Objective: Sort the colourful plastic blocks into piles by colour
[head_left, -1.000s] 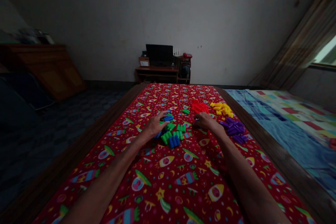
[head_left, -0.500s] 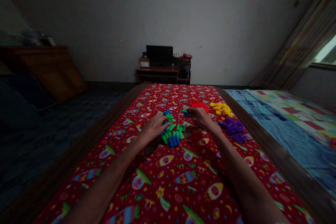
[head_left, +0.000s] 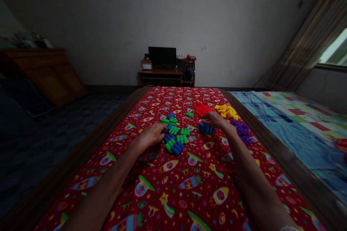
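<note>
Small plastic pegs lie sorted by colour on a red rocket-print cloth (head_left: 173, 187). A mixed green and blue heap (head_left: 175, 139) sits in the middle. My left hand (head_left: 151, 135) rests curled at its left edge, fingers pinched on a blue peg. My right hand (head_left: 214, 119) hovers with fingers curled just above a small blue group (head_left: 205, 128). Beyond it lie a red heap (head_left: 203, 109), a yellow heap (head_left: 227, 111) and a purple heap (head_left: 241, 130).
The cloth covers a long wooden-edged platform (head_left: 271, 140). A blue patchwork sheet (head_left: 292, 122) lies to the right. At the far wall stands a low desk with a dark monitor (head_left: 162, 57). A wooden cabinet (head_left: 51, 72) stands at the left.
My right hand went forward to the far pegs, then drew back right; a small blue group now lies below it. My left hand has pulled back and curled at the heap's left edge.
</note>
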The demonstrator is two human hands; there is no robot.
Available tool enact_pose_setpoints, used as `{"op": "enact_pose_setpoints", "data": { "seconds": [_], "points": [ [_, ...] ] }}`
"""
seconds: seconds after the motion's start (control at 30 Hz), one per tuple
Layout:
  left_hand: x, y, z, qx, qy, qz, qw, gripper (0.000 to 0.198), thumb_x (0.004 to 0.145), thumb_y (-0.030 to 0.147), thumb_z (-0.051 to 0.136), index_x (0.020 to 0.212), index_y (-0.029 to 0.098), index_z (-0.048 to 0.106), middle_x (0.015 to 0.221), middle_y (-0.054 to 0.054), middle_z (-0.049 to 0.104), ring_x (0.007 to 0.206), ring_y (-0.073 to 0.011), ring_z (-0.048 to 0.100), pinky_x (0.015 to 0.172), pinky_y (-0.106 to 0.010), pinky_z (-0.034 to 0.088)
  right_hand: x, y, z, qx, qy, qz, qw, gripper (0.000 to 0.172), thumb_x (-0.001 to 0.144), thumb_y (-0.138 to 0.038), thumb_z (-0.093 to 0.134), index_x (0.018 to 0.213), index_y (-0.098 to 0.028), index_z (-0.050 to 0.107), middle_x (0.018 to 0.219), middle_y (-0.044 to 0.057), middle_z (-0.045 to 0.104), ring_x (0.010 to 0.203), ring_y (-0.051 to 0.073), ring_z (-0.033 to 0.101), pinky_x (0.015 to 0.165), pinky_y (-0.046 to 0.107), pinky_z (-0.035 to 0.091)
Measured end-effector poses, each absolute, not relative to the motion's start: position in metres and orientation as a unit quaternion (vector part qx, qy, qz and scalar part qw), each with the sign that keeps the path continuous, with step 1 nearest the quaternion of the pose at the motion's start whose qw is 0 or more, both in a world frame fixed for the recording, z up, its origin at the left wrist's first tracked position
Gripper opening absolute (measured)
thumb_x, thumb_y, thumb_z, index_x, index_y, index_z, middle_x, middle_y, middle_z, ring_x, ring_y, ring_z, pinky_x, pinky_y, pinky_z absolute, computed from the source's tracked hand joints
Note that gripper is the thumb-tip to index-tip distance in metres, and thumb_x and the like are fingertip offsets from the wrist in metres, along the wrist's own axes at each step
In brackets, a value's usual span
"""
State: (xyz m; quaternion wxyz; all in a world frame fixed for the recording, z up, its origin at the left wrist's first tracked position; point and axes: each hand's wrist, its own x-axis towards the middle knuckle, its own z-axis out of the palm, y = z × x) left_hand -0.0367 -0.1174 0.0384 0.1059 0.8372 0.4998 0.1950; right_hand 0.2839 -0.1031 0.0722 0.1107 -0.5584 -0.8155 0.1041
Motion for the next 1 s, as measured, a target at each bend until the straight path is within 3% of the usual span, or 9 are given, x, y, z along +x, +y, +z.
{"op": "enact_pose_setpoints", "data": {
  "seconds": [0.1, 0.2, 0.33, 0.43, 0.57, 0.63, 0.8, 1.0],
  "points": [
    [-0.027, -0.116, 0.050, 0.802, 0.501, 0.291, 0.149, 0.024, 0.069, 0.019, 0.061, 0.091, 0.021, 0.070, 0.088, -0.006, 0.073, 0.087, -0.0262, 0.068, 0.079, -0.035, 0.052, 0.265, -0.111, 0.080, -0.525, -0.828, 0.067, 0.184, 0.024, 0.088, -0.024, 0.052, 0.090, -0.012, 0.073, 0.078, 0.008, 0.069, 0.068, 0.014, 0.057, 0.063, 0.023, 0.038],
    [-0.011, -0.119, 0.054, 0.740, 0.472, 0.382, 0.289, 0.031, 0.071, 0.029, 0.063, 0.100, 0.018, 0.066, 0.088, -0.006, 0.072, 0.083, -0.0232, 0.069, 0.074, -0.033, 0.054, 0.234, -0.123, 0.082, -0.442, -0.848, 0.128, 0.263, 0.028, 0.091, -0.030, 0.050, 0.103, -0.014, 0.070, 0.085, 0.007, 0.071, 0.072, 0.014, 0.060, 0.065, 0.022, 0.040],
    [0.005, -0.122, 0.046, 0.669, 0.421, 0.443, 0.422, 0.044, 0.071, 0.041, 0.067, 0.106, 0.016, 0.060, 0.084, -0.004, 0.072, 0.075, -0.0205, 0.069, 0.069, -0.033, 0.056, 0.200, -0.135, 0.078, -0.367, -0.868, 0.179, 0.282, 0.033, 0.088, -0.027, 0.057, 0.119, -0.015, 0.064, 0.087, 0.007, 0.071, 0.071, 0.014, 0.061, 0.063, 0.021, 0.040],
    [0.002, -0.118, 0.035, 0.690, 0.435, 0.455, 0.358, 0.035, 0.079, 0.043, 0.060, 0.103, 0.017, 0.061, 0.085, -0.005, 0.072, 0.078, -0.0215, 0.069, 0.075, -0.037, 0.056, 0.204, -0.132, 0.077, -0.429, -0.856, 0.120, 0.262, 0.031, 0.086, -0.020, 0.057, 0.116, -0.014, 0.066, 0.080, 0.006, 0.071, 0.069, 0.014, 0.061, 0.062, 0.021, 0.038],
    [-0.013, -0.109, 0.017, 0.785, 0.460, 0.394, 0.129, 0.021, 0.083, 0.029, 0.056, 0.099, 0.019, 0.067, 0.104, -0.008, 0.070, 0.103, -0.0239, 0.064, 0.096, -0.040, 0.048, 0.244, -0.119, 0.081, -0.616, -0.765, -0.010, 0.188, 0.028, 0.087, -0.021, 0.051, 0.106, -0.015, 0.070, 0.093, 0.012, 0.072, 0.083, 0.020, 0.065, 0.067, 0.024, 0.041],
    [-0.020, -0.106, 0.006, 0.824, 0.443, 0.346, 0.078, 0.024, 0.082, 0.024, 0.059, 0.103, 0.020, 0.067, 0.109, -0.008, 0.069, 0.108, -0.0239, 0.061, 0.099, -0.041, 0.046, 0.263, -0.115, 0.082, -0.694, -0.707, -0.047, 0.124, 0.030, 0.087, -0.020, 0.047, 0.101, -0.014, 0.072, 0.098, 0.016, 0.071, 0.090, 0.025, 0.066, 0.068, 0.027, 0.043],
    [-0.025, -0.102, -0.001, 0.823, 0.461, 0.326, 0.062, 0.025, 0.081, 0.016, 0.056, 0.101, 0.020, 0.070, 0.105, -0.009, 0.072, 0.102, -0.0240, 0.064, 0.096, -0.040, 0.047, 0.279, -0.112, 0.077, -0.738, -0.673, -0.030, 0.020, 0.035, 0.085, -0.017, 0.045, 0.109, -0.010, 0.069, 0.102, 0.019, 0.070, 0.097, 0.029, 0.067, 0.072, 0.030, 0.047],
    [-0.027, -0.092, 0.018, 0.701, 0.540, 0.416, 0.210, 0.031, 0.071, 0.026, 0.067, 0.101, 0.020, 0.067, 0.092, -0.005, 0.073, 0.089, -0.0234, 0.068, 0.082, -0.036, 0.054, 0.270, -0.115, 0.082, -0.721, -0.692, -0.027, 0.028, 0.034, 0.090, -0.027, 0.047, 0.106, -0.007, 0.070, 0.101, 0.022, 0.069, 0.095, 0.028, 0.067, 0.071, 0.029, 0.046]
  ]
}}
